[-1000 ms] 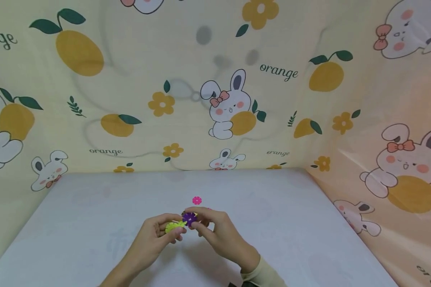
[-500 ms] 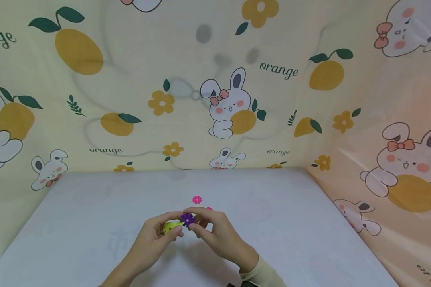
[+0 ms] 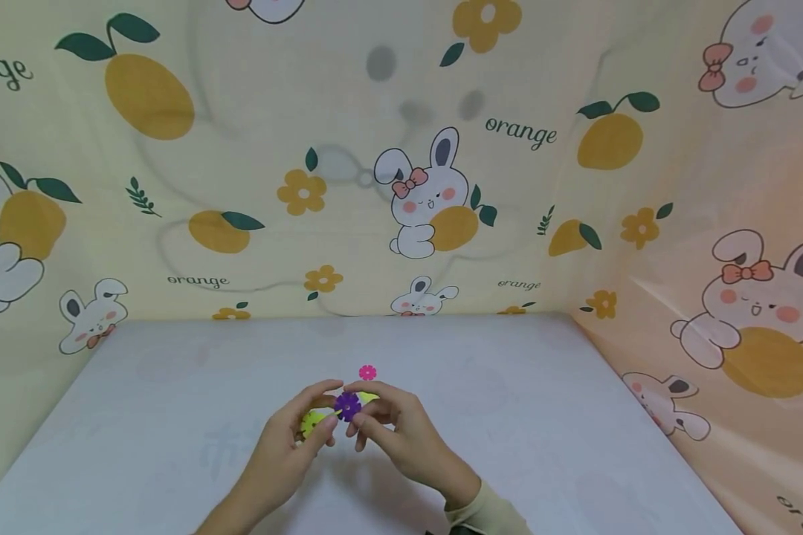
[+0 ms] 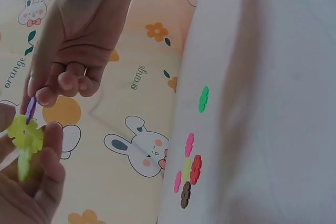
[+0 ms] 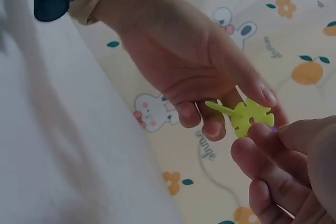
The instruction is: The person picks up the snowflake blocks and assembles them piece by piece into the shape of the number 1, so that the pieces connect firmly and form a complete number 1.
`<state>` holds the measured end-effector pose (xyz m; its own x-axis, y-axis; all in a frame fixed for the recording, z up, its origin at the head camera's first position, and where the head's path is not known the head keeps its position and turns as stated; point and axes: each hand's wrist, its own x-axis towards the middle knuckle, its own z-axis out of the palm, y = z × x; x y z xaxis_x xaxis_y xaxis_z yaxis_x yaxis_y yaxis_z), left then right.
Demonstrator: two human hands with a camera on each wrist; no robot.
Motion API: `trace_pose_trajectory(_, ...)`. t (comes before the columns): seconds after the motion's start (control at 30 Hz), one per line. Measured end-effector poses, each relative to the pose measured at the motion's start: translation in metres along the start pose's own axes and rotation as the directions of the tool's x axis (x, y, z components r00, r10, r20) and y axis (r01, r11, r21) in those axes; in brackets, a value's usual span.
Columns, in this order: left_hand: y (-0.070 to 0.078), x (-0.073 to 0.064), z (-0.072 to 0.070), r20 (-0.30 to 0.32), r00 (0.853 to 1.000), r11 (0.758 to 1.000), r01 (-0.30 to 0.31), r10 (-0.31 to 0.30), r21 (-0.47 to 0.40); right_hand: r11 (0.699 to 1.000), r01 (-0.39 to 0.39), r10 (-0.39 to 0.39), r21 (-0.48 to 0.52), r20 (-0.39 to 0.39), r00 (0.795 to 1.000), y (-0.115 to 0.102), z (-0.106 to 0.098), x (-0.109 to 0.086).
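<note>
The right hand (image 3: 407, 431) pinched a purple flower-shaped plastic disc (image 3: 348, 407) between thumb and forefinger. Just left of that disc, the left hand (image 3: 286, 441) pinched joined yellow-green plastic flower discs (image 3: 311, 423); beyond it lay a pink flower-shaped plastic disc (image 3: 367, 372).

Soft, fairly even light fills the head view, warming to orange on the right side of the patterned cloth (image 3: 689, 186). Blurry grey shadows mark its back; diffuse ones fall on the desk (image 3: 174, 431) below the hands (image 3: 411, 438). Both wrist views look dimmer, hazier, with broad soft-edged shadows across the desk.
</note>
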<state>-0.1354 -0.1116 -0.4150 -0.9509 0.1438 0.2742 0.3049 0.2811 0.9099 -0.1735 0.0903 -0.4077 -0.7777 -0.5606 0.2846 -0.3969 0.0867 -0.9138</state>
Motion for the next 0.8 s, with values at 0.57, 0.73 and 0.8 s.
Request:
trace_pose_trajectory(0.57,0.0016,-0.0016,0.0046,0.036,0.998,0.998,0.050,-0.050,-0.023,0.965,-0.002,0.003,0.263,-0.003,1.000,-0.0004,0.0054,0.0025)
trace_pose_trajectory(0.73,0.0000,-0.0016,0.0054,0.046,0.999,0.997,0.026,-0.023,-0.067,0.951,0.035,-0.035,0.306,-0.003,0.999,0.0019,0.0074,0.0027)
trace_pose_trajectory(0.8,-0.0011,-0.0013,0.0058,0.046,0.999,0.996,0.019,-0.015,-0.091,0.948,0.041,-0.043,0.314,-0.001,0.999,0.0031,0.0081,0.0027)
